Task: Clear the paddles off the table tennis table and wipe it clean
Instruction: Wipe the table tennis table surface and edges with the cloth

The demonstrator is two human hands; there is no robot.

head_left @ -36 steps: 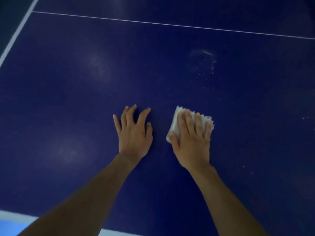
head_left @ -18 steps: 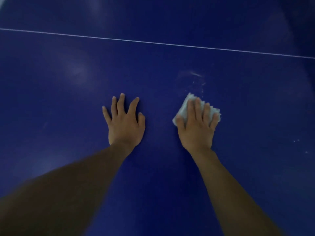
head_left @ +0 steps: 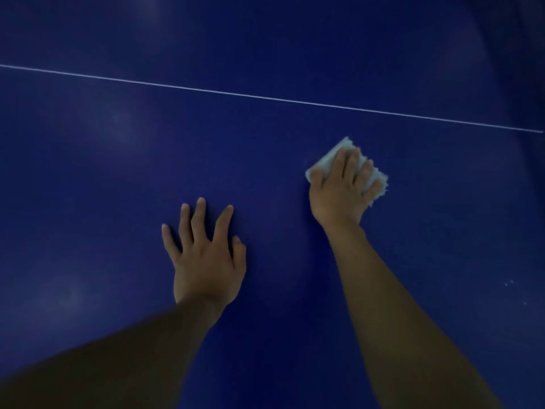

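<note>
Pressing white cloth [head_left: 332,156], blue tbl [head_left: 118,178]

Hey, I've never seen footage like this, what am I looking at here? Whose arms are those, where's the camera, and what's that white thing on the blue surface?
No machine here: these are a person's two bare arms, filmed by a wide-angle camera worn on their head, looking forward and down. The blue surface is a table tennis table, crossed by a thin white line. The left hand rests flat on it, fingers spread, holding nothing. The right hand presses a small white cloth against the table, for wiping. A few pale specks lie toward the picture's right edge. No paddles are in view.
</note>
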